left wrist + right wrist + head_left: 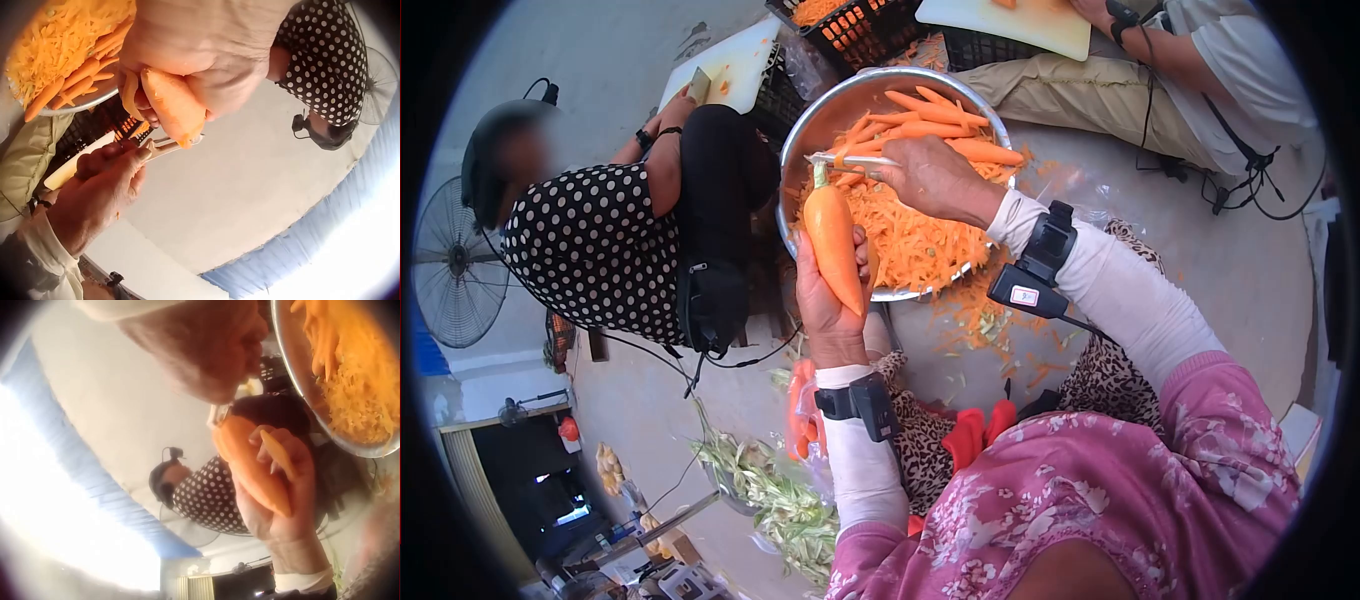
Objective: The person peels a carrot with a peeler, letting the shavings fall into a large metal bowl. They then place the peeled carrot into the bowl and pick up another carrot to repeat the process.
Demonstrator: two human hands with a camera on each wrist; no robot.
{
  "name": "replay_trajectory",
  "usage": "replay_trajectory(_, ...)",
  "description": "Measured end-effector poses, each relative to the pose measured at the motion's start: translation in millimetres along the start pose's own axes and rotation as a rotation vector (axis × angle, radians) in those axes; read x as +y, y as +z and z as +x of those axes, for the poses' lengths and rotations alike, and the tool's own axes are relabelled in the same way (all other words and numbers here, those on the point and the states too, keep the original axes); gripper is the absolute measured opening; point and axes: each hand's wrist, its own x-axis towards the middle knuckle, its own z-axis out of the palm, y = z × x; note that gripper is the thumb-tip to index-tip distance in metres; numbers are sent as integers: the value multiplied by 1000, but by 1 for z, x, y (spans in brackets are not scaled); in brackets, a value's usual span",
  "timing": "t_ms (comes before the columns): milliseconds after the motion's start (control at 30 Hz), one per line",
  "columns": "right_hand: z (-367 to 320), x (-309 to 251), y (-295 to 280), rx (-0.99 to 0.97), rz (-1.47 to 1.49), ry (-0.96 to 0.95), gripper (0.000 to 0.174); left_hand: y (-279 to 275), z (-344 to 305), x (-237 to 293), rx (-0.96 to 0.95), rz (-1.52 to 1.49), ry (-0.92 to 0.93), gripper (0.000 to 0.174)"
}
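Note:
A large orange carrot (833, 240) lies in the left hand (830, 300), its pointed end toward the wrist and its greenish stem end up. The right hand (935, 178) grips a light-handled peeler (850, 160), whose head is at the stem end. In the left wrist view the peeler (164, 149) touches the carrot's end (175, 112). An orange strip (278, 453) hangs by the left fingers in the right wrist view. Beneath both hands is a metal basin (792, 130) with peelings (920, 240) and several peeled carrots (940, 118).
A person in a dotted shirt (590, 240) sits at the left with a cutting board (735, 70). Another person's leg (1060, 100) and board (1040, 28) are beyond the basin. Black crates (870, 35) stand behind it. Leafy scraps (780, 500) lie on the floor.

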Motion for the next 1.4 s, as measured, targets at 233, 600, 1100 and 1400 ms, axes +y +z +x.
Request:
replay_trajectory(233,-10,-13,-3,79,148,0,27,-2,2,4,13,-125,32,64)
replay_trajectory(600,-26,-30,-7,-260,245,-164,31,-8,4,6,109,-117,99,47)
replay_trajectory(1100,-1,-11,-8,19,75,-84,31,-10,6,0,5,-85,-24,52)
replay_trajectory(1400,-31,-27,2,-196,167,-183,32,-6,5,1,141,-110,64,52)
